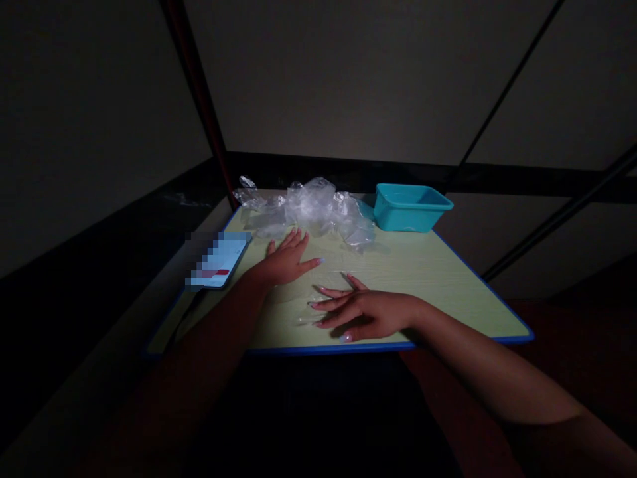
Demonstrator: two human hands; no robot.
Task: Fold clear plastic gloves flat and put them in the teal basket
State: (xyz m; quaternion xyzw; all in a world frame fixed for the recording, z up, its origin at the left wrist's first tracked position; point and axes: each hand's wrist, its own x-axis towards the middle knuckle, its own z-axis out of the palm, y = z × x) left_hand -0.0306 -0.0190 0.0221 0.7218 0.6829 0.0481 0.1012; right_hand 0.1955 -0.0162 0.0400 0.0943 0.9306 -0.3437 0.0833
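A thin clear plastic bag lies spread on the tabletop, hard to make out against the wood grain. My left hand rests palm down at its left side, fingers stretched and spread. Nearer the front edge, my right hand is over the plastic with its fingers apart, pointing left. Neither hand grips anything. Just beyond my left fingertips sits a loose heap of crumpled clear plastic bags.
The pale wooden table has a blue edge. A turquoise plastic basket stands at the back right. On the left lies a phone with its screen lit and a dark cable beside it. Walls rise behind and to the left.
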